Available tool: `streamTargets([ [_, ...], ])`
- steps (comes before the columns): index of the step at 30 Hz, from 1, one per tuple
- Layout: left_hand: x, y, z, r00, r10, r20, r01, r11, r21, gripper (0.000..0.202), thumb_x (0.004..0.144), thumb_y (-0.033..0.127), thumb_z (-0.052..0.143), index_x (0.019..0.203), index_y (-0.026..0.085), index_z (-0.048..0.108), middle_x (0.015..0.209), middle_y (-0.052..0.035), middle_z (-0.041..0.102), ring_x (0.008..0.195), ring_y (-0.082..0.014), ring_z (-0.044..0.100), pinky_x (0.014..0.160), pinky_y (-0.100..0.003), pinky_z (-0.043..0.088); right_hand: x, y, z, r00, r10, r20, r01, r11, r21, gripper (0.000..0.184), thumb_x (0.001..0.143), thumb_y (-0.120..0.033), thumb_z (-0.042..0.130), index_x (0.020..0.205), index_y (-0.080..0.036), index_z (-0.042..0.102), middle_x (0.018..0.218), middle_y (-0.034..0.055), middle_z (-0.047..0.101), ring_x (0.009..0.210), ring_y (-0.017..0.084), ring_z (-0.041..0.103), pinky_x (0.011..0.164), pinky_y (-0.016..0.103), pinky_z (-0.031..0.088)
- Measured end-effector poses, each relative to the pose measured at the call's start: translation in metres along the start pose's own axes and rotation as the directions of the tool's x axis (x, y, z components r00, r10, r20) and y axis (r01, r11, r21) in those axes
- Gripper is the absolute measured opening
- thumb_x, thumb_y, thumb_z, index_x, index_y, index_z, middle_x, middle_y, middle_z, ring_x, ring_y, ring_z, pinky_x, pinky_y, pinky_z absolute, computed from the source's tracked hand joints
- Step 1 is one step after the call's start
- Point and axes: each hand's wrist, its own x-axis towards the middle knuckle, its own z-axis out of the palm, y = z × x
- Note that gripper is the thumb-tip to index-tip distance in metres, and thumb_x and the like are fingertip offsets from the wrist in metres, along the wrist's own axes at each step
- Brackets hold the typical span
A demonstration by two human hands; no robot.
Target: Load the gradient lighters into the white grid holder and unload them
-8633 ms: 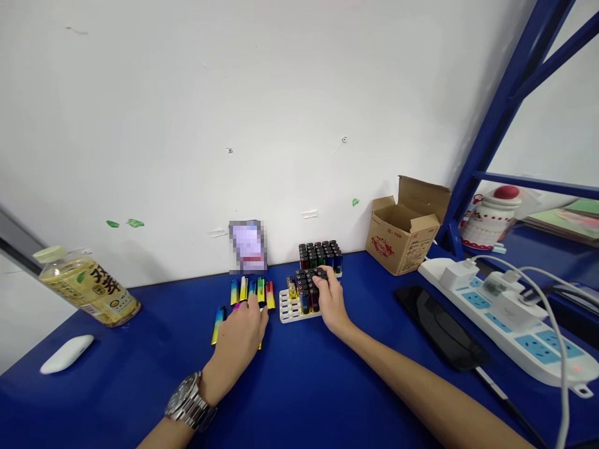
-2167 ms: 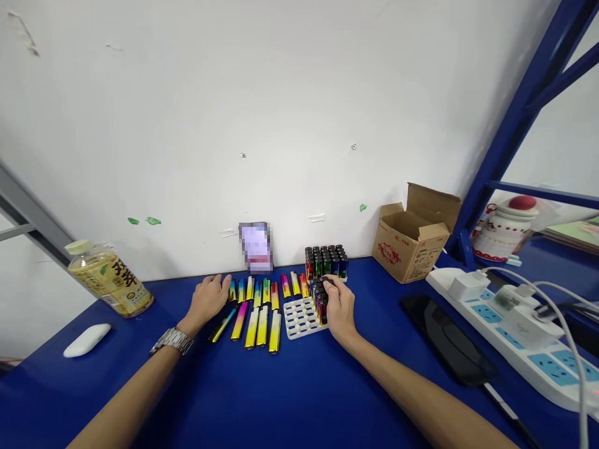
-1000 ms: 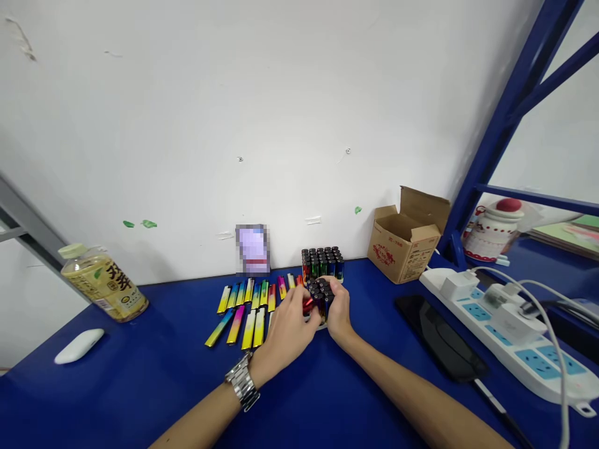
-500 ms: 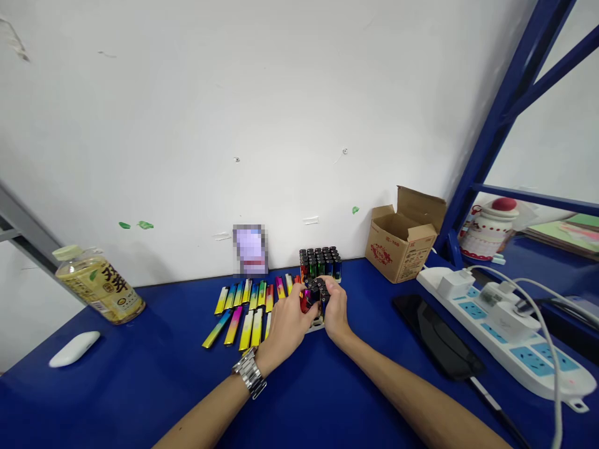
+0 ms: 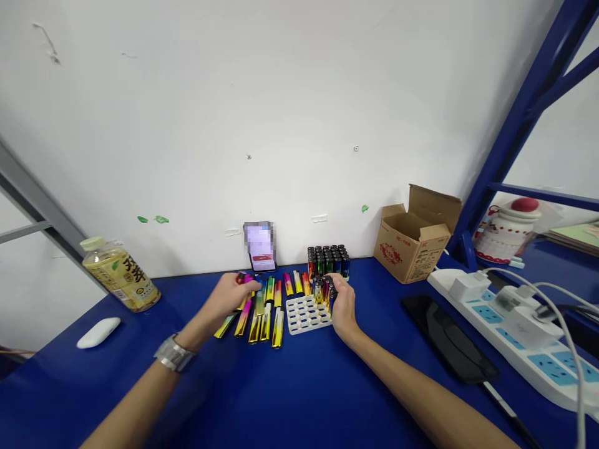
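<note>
Several disposable lighters (image 5: 266,321) with shiny yellow and coloured bodies lie on the blue table, left of a white perforated tray (image 5: 302,319). My left hand (image 5: 229,296), wearing a metal watch, is over the far left of these lighters. Its fingers are curled round a lighter, partly hidden and a little blurred. My right hand (image 5: 344,305) wraps round the right side of a small group of upright lighters (image 5: 322,290) at the tray's right end. Those have black tops, and the right fingers are partly hidden behind them.
Behind the tray stands a block of upright lighters (image 5: 327,259). A phone (image 5: 260,249) leans on the wall. An open carton (image 5: 402,252), a black phone (image 5: 449,337) and a power strip (image 5: 496,337) are right; a drink bottle (image 5: 121,274) and white case (image 5: 98,332) are left.
My left hand has moved left from the tray to the loose lighters. The tray's holes are now exposed. My right hand stays by the upright lighters. The view has shifted slightly.
</note>
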Motion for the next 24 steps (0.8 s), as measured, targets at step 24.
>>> streamTargets([
  [24, 0.041, -0.098, -0.083, 0.969, -0.079, -0.236, 0.236, 0.593, 0.77, 0.037, 0.083, 0.04, 0.035, 0.097, 0.015, 0.059, 0.094, -0.0217, 0.069, 0.087, -0.0371, 0.066, 0.066, -0.038, 0.046, 0.0, 0.002, 0.0, 1.0, 0.007, 0.005, -0.007, 1.0, -0.019, 0.034, 0.083, -0.038, 0.034, 0.079, -0.016, 0.06, 0.078, 0.0044, 0.064, 0.077, 0.021, 0.056, 0.07, 0.029, 0.039],
])
